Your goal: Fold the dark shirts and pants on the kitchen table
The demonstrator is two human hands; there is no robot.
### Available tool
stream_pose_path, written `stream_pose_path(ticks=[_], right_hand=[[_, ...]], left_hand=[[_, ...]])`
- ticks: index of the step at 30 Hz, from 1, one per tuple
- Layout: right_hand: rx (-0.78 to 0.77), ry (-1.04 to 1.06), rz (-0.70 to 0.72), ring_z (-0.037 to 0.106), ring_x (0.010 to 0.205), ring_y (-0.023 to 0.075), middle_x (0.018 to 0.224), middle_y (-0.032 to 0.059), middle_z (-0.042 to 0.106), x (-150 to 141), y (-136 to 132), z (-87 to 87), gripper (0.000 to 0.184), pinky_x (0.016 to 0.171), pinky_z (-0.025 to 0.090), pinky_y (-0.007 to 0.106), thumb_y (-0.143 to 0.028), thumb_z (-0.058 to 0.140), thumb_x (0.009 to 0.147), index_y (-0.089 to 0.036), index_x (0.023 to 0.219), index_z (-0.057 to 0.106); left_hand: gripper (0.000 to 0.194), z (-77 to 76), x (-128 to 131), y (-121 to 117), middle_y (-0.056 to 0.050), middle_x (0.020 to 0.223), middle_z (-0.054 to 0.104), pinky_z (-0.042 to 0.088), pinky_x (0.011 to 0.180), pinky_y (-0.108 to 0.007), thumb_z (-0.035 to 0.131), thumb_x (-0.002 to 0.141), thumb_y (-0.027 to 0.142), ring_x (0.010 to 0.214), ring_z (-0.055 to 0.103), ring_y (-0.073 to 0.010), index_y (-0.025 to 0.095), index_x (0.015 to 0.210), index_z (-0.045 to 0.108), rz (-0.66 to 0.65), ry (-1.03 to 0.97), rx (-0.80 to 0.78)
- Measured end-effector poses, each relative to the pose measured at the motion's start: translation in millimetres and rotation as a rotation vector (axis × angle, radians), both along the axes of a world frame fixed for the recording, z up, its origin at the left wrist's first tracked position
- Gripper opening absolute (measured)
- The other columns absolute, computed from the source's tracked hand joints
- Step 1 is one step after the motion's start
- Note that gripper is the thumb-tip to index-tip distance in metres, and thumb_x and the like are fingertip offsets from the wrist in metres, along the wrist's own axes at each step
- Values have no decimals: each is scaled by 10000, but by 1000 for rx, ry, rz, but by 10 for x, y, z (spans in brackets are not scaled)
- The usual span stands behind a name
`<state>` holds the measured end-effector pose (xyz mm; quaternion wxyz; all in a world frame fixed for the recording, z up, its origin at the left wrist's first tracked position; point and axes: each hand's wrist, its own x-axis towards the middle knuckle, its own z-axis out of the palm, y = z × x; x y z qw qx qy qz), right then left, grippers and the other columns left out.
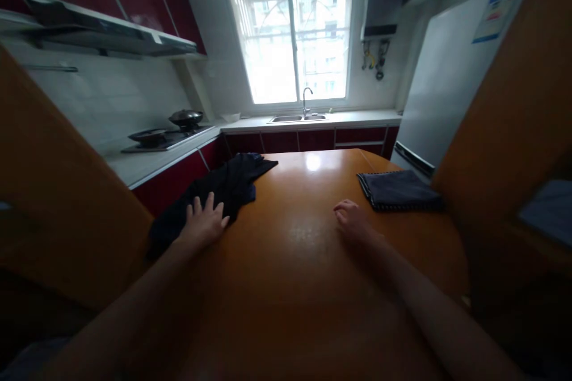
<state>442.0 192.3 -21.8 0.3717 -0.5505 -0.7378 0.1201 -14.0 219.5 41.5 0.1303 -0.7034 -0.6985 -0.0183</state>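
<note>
Nearest my head camera are two bare forearms, the left forearm [147, 283] and the right forearm [429, 292], both reaching forward over a polished orange-brown wooden surface [290, 286].

Left grip [204, 221]: palm down, fingers spread, grasping nothing that I can see. It lies over the near right part of a crumpled black cloth with dark-blue patches [232, 181]; whether the fingers press on it or hover, I cannot tell.

Right grip [353, 218]: fingers curled inward, nothing seen in them; how tightly they are closed I cannot establish. It is at or just above bare wood, well apart from the black cloth.

Governing relation: the black cloth lies along the left side of the surface, its long axis slanting from near left to far right, its bulk ahead and left of the left grip, clearly the nearer hand.

Just beyond the right grip, to its right and apart from it, I record a flat, folded dark-grey cloth with black-and-white edging [402, 189].

Farther out: a stainless-steel sink [286, 119] below the window [292, 41].
</note>
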Motion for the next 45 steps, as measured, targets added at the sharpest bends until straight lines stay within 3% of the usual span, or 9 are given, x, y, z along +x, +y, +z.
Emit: stream_pose_path(ticks=[5, 9, 15, 29, 32, 35, 37, 39, 45], right_hand=[[80, -85, -660, 530, 1185, 325, 1265, 190, 609, 712, 197, -31, 359, 975, 413, 448, -237, 605, 862, -126, 1197, 673], [-39, -130, -819, 524, 1166, 361, 1198, 189, 637, 1071, 258, -140, 271, 938, 389, 511, -315, 600, 893, -155, 1081, 714], [-50, -138, -764, 577, 1053, 316, 1037, 194, 678, 1073, 391, -234, 258, 928, 380, 482, -148, 450, 934, -130, 925, 707], [98, -36, -554, 622, 910, 255, 942, 147, 684, 646, 240, 7, 163, 882, 465, 372, -158, 557, 864, -131, 900, 714], [135, 37, -266, 628, 897, 237, 948, 121, 690, 33, -26, 85, 127, 877, 483, 370, -161, 598, 868, -163, 882, 724], [-6, 154, 286, 650, 933, 217, 1005, 91, 713, -622, -412, 171, 160, 870, 507, 346, -219, 698, 840, -185, 989, 745], [-170, 257, 677, 658, 1006, 211, 1145, 82, 706, -874, -633, 252, 246, 853, 522, 316, -323, 724, 846, -199, 1057, 745], [-299, 369, 817, 679, 935, 201, 1070, 65, 734, -908, -732, 332, 290, 795, 535, 304, -413, 690, 871, -191, 1048, 748], [-87, 523, 185, 665, 707, 195, 760, 53, 726, -268, -248, 256, 283, 673, 513, 305, -435, 603, 865, -182, 834, 729]], left_hand=[[480, -338, 576, 259, -206, 1546, 403, 288, 1114, -657, 406, 950, 326, 1439, 316, -448, 132, 1344, 602, -74, -111, 117], [411, -666, 997, 218, -183, 1474, 492, 307, 1147, -593, 399, 947, 265, 1423, 377, -375, 131, 1254, 637, -296, -191, 155], [326, -790, 1271, 98, -123, 1387, 572, 362, 1157, -471, 415, 958, 317, 1373, 456, -287, 205, 1111, 680, -670, -392, 78], [318, -756, 1290, 54, -118, 1176, 645, 461, 1041, -414, 412, 954, 317, 1145, 582, -260, 188, 1078, 674, -612, -507, 56], [317, -724, 1293, 53, -115, 1190, 651, 446, 1068, -428, 440, 926, 295, 1167, 578, -261, 188, 1121, 665, -595, -590, 86], [349, -632, 1339, -18, -97, 1218, 652, 426, 1100, -424, 426, 911, 250, 1202, 576, -246, 201, 1172, 652, -567, -733, 149], [373, -549, 1396, -156, -93, 1252, 647, 418, 1110, -418, 398, 946, 268, 1226, 572, -238, 212, 1222, 642, -619, -812, 143], [390, -479, 1468, -364, -87, 1334, 622, 385, 1136, -445, 426, 978, 353, 1298, 531, -257, 247, 1294, 626, -767, -788, -19], [983, -468, 1710, -940, -80, 1649, 246, 61, 1135, -744, 791, 703, 618, 1501, 63, -490, 381, 1548, 347, -1081, -390, -507]])
